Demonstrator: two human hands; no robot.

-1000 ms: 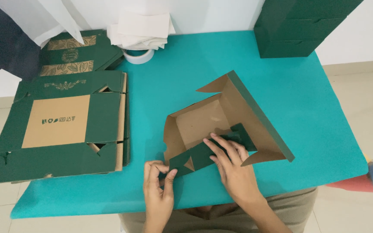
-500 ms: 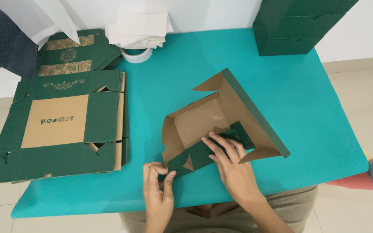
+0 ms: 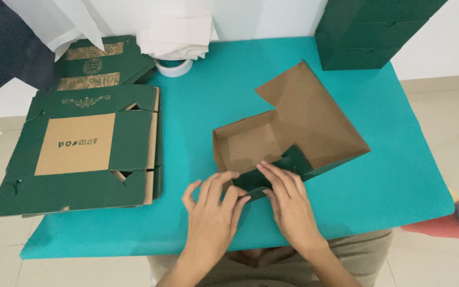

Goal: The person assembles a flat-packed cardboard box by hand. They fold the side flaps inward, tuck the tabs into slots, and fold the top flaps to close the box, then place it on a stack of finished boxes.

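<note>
A half-folded cardboard box (image 3: 293, 125), dark green outside and brown inside, lies on the teal table (image 3: 399, 175) near its front edge. Its wide brown lid panel leans back to the right. My left hand (image 3: 211, 212) presses on the box's near green flap from the left, fingers spread over it. My right hand (image 3: 288, 199) rests on the same flap, fingertips pushing it into the box's front wall. Both hands touch the box and each other's side of the flap.
A stack of flat green box blanks (image 3: 81, 149) lies at the table's left edge, with more blanks (image 3: 102, 64) behind. A roll of tape (image 3: 173, 66) and white papers (image 3: 179, 34) sit at the back. Finished green boxes (image 3: 367, 32) stand at the back right.
The box's lid panel has swung back and flatter, showing its brown inside. My left hand has moved up from the table edge onto the near flap, beside my right hand.
</note>
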